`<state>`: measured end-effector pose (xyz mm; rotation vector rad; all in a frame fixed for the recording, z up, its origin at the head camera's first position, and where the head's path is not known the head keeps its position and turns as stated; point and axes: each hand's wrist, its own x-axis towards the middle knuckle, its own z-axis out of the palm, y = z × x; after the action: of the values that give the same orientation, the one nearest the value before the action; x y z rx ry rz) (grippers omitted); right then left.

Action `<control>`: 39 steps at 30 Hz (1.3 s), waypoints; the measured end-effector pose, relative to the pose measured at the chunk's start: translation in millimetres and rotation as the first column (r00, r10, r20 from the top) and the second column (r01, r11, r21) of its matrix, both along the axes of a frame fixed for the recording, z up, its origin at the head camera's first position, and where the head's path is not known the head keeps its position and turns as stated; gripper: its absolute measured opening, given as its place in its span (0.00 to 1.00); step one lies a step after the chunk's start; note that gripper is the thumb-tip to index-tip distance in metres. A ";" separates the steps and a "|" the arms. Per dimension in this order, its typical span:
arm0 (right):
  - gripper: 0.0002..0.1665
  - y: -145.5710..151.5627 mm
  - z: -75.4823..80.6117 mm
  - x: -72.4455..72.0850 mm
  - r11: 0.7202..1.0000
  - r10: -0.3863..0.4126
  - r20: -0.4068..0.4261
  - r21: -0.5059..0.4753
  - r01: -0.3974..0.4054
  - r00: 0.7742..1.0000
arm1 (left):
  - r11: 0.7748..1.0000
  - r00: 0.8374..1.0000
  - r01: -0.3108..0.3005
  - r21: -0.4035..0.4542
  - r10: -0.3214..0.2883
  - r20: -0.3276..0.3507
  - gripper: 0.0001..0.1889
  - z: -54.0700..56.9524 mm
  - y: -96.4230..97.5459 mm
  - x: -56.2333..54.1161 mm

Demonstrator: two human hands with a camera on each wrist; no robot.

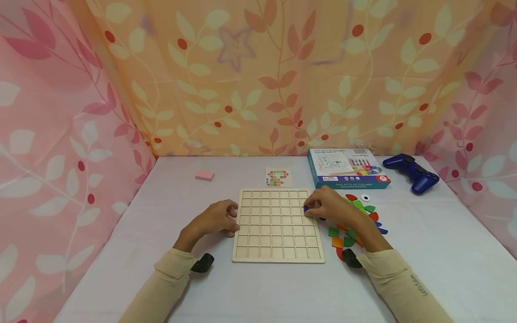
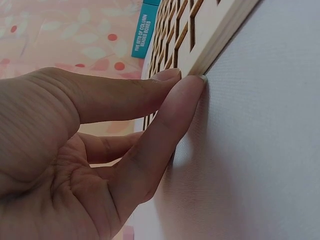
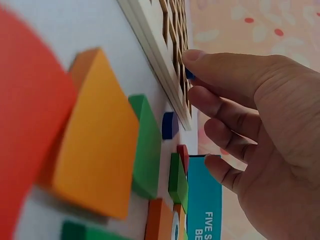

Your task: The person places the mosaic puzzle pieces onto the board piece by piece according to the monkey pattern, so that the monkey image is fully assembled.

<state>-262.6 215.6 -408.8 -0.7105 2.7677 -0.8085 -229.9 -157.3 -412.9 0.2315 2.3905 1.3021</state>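
Observation:
A square wooden grid board (image 1: 277, 226) lies flat on the white table. At its left side my left hand (image 1: 218, 218) pinches the rim; in the left wrist view the thumb and a fingertip of the left hand (image 2: 135, 130) meet on the wooden edge. My right hand (image 1: 332, 207) holds a small blue piece (image 1: 305, 209) between thumb and fingers over the board's upper right cells. Most of that blue piece (image 3: 189, 74) is hidden by the fingers in the right wrist view. A pattern card (image 1: 278, 177) with a coloured block picture lies behind the board.
Right of the board are loose coloured pieces, among them an orange square (image 1: 337, 242) and a white ring (image 1: 365, 198). A teal box (image 1: 349, 168) and a blue game controller (image 1: 412, 174) stand behind them. A pink block (image 1: 204, 175) lies at the back left.

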 end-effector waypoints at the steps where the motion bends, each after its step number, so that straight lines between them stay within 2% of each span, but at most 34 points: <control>1: 0.16 -1.0 -0.1 0.0 1.000 0.002 -0.002 -0.001 -0.002 1.000 | 1.000 1.000 0.000 0.000 0.000 -0.001 0.34 -0.2 -0.1 -0.1; 16: 0.16 -8.7 -2.1 2.2 1.000 -0.030 -0.002 0.007 0.030 1.000 | 1.000 1.000 0.007 0.011 -0.007 -0.003 0.34 -3.1 -2.1 -2.9; 20: 0.16 -9.4 -1.0 2.8 1.000 -0.015 0.024 -0.024 0.016 1.000 | 1.000 1.000 0.004 -0.002 -0.004 -0.004 0.34 -2.3 -1.7 -2.0; 25: 0.17 -7.1 0.7 2.4 0.999 -0.045 0.077 -0.025 0.047 0.996 | 1.000 1.000 0.003 -0.009 -0.003 -0.009 0.34 -1.1 -1.3 -0.7; 39: 0.24 36.7 17.5 0.6 0.984 -0.178 0.094 0.009 0.178 0.980 | 1.000 0.999 0.016 -0.001 -0.016 -0.028 0.34 -1.1 -2.5 -0.3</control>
<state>-262.0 252.3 -391.3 -0.4170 2.7740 -0.8501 -230.2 -159.9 -414.0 0.2696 2.4080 1.2987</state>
